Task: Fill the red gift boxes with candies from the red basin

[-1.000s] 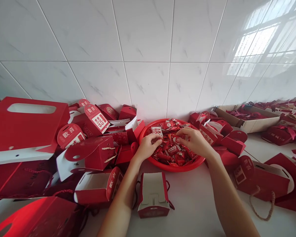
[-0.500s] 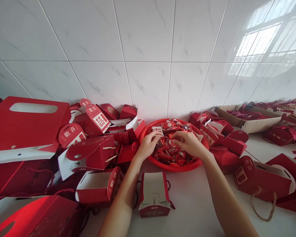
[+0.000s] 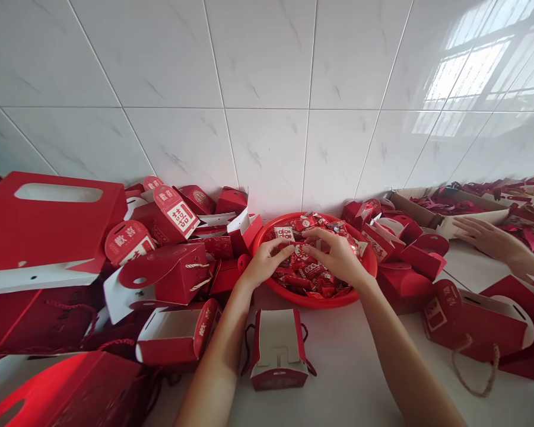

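Note:
A red plastic basket (image 3: 320,303) full of red-wrapped candies (image 3: 309,270) stands against the wall. Above the candies, my left hand (image 3: 266,261) and my right hand (image 3: 336,254) are close together with curled fingers. A small red-wrapped candy (image 3: 299,249) appears pinched between their fingertips, partly hidden by them. A white-and-red square packet (image 3: 285,233) lies just behind my left fingers. In front of the basket, between my forearms, an open red gift box (image 3: 279,379) with a pale inside and dark red cord handles sits on the table.
Red gift boxes (image 3: 162,276) are heaped at the left, with a large red box (image 3: 48,225) beside them. More red boxes (image 3: 400,237) lie right of the basket. A cardboard tray (image 3: 471,222) stands farther right. Another person's hand (image 3: 489,240) reaches in there. White tiles (image 3: 267,148) form the wall behind.
My hands have drawn closer together over the basket, the right one moving left. Another person's hand has come in from the right edge, near the cardboard tray.

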